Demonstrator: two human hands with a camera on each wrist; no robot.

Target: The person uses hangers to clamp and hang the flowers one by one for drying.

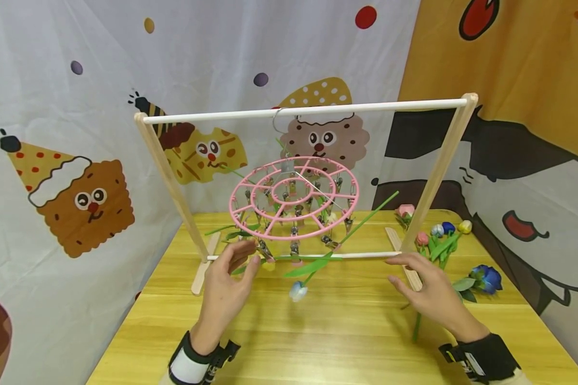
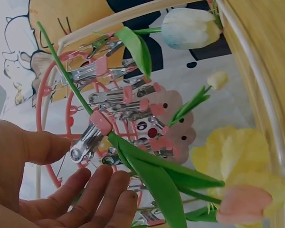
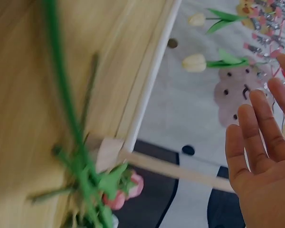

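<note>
A pink round clip hanger (image 1: 294,235) hangs by its hook from a white rod, with several metal clips holding artificial flowers. At its near left side is my left hand (image 1: 228,283), thumb and fingers apart around a metal clip (image 2: 88,142). That clip holds the green stem of a pink tulip (image 2: 244,204); a yellow flower (image 2: 247,161) shows behind. A blue-white tulip (image 1: 297,291) dangles from the hanger's front. My right hand (image 1: 428,289) is raised right of the hanger, by the stand's right foot, its fingers extended and holding nothing.
The stand has a white top rod (image 1: 366,107), wooden legs (image 1: 438,166) and a low white crossbar (image 1: 361,255). Loose tulips (image 1: 440,246) and a blue rose (image 1: 486,279) lie at the table's right. A printed cloth (image 1: 212,53) closes off the back.
</note>
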